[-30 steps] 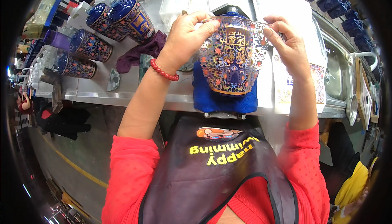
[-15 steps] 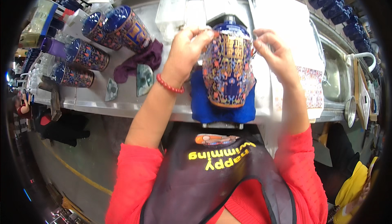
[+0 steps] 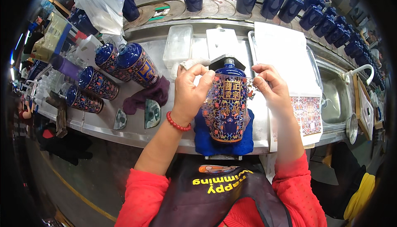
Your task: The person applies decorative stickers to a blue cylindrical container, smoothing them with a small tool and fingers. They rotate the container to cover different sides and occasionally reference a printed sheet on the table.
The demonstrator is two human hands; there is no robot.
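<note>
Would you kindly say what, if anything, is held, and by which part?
A transparent, multicoloured patterned film sheet, by its upper corners: left hand at left, right hand at right.

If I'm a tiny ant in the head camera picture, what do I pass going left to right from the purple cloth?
Crumpled purple cloth, the person's left grip, glossy dark-blue bottle, the right grip, white paper sheet with a colourful pattern, shiny metal sink, curved white tap.

That shiny grey metal bench (image 3: 101, 121) carries a crumpled purple cloth (image 3: 140, 98) and two patterned grey-green triangular pieces (image 3: 152, 114). Flower-patterned blue bottles (image 3: 99, 84) stand leftward.
</note>
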